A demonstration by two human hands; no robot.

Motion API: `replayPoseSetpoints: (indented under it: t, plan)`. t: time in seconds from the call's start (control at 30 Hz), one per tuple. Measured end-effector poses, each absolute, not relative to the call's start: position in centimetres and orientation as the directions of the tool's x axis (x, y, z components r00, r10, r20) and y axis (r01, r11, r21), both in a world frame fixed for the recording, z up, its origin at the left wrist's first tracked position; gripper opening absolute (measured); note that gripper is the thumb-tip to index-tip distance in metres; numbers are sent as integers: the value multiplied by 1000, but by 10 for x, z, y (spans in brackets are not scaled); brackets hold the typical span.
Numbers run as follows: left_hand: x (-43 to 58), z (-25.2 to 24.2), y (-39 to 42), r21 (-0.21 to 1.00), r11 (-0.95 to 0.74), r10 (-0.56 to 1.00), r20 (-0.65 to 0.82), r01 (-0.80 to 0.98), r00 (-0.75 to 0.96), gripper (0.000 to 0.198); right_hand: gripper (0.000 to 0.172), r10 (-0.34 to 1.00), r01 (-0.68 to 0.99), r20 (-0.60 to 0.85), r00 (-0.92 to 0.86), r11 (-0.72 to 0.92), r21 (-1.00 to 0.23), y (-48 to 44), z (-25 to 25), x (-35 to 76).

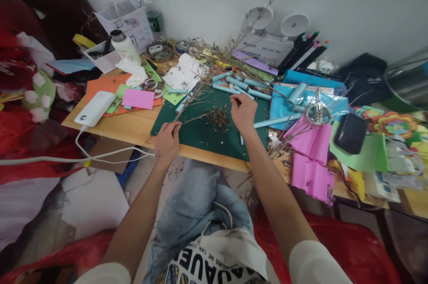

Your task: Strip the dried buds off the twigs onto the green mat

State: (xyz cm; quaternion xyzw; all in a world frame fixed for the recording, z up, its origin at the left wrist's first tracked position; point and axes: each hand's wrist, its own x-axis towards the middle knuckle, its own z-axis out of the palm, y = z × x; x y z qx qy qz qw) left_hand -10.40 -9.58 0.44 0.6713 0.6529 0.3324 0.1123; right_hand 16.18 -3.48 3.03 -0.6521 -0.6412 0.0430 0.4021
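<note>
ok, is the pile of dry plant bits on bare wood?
No, the pile of dry plant bits sits on the green mat, between the left hand and the right hand.

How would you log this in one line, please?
left hand: holds thin brown twig; right hand: grip unclear; green mat: heaped brown debris

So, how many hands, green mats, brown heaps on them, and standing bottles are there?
Hands: 2, left hand and right hand
Green mat: 1
Brown heap: 1
Standing bottles: 2, cream bottle and clear bottle
Total: 6
</note>
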Motion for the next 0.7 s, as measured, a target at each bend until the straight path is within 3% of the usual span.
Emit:
replayPoseSetpoints:
  t: [0.23,0.33,0.5,0.7]
  plan:
    - [-102,4,-96,580,-120,946,314,805,-85,26,32,957,727,291,22,185,-661,-49,29,164]
    - [-102,4,-96,574,-129,945,319,809,-75,25,39,952,708,307,-9,223,-670,-52,31,154]
    - [-102,5,-96,545,-114,948,311,831,-74,24,14,933,733,344,-109,309,-606,-45,33,150]
    - [-101,5,-97,548,-131,947,316,826,-60,25,10,902,759,398,-169,376,-531,-47,28,144]
